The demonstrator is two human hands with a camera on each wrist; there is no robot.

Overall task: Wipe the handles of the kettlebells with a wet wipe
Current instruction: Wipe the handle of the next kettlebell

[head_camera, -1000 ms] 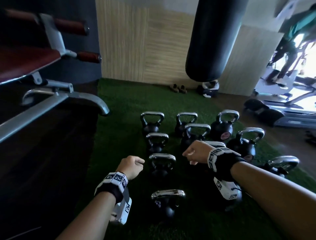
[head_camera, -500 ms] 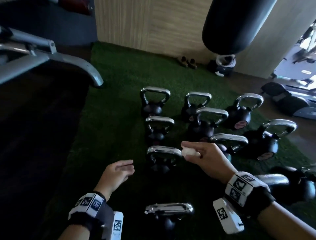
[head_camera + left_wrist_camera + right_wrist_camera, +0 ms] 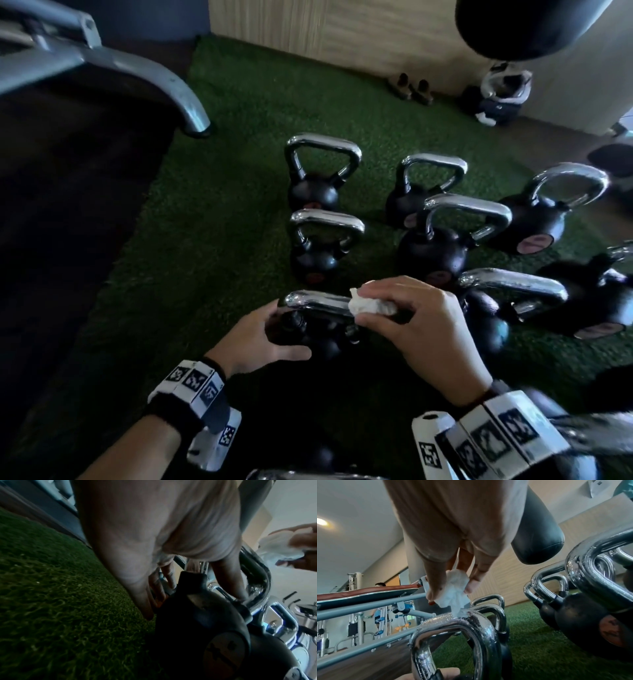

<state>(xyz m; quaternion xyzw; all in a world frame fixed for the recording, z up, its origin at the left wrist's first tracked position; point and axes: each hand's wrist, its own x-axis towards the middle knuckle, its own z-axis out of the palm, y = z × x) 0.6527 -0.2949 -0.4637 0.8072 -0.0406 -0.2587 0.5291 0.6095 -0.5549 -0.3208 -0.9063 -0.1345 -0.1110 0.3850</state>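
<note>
Several black kettlebells with chrome handles stand in rows on green turf (image 3: 239,144). My right hand (image 3: 366,301) pinches a crumpled white wet wipe (image 3: 356,305) between thumb and fingers and presses it on the top bar of the near left-column kettlebell's handle (image 3: 318,301). My left hand (image 3: 291,329) grips that kettlebell low down, fingers round the handle's left post and thumb across the black body. The left wrist view shows the left hand's fingers (image 3: 168,577) on the post above the body (image 3: 197,628). In the right wrist view the wipe (image 3: 453,592) touches the wet handle (image 3: 453,622).
Two kettlebells (image 3: 322,171) stand behind the held one and more crowd the right (image 3: 513,291). A grey bench leg (image 3: 185,99) and dark floor lie left. A black punching bag (image 3: 534,27) hangs at top right. Shoes (image 3: 409,87) and a bag (image 3: 500,96) sit by the wooden wall.
Both hands came down onto the near kettlebell. The left hand, loose in the air before, now grips it. The right hand brought the wipe onto its handle.
</note>
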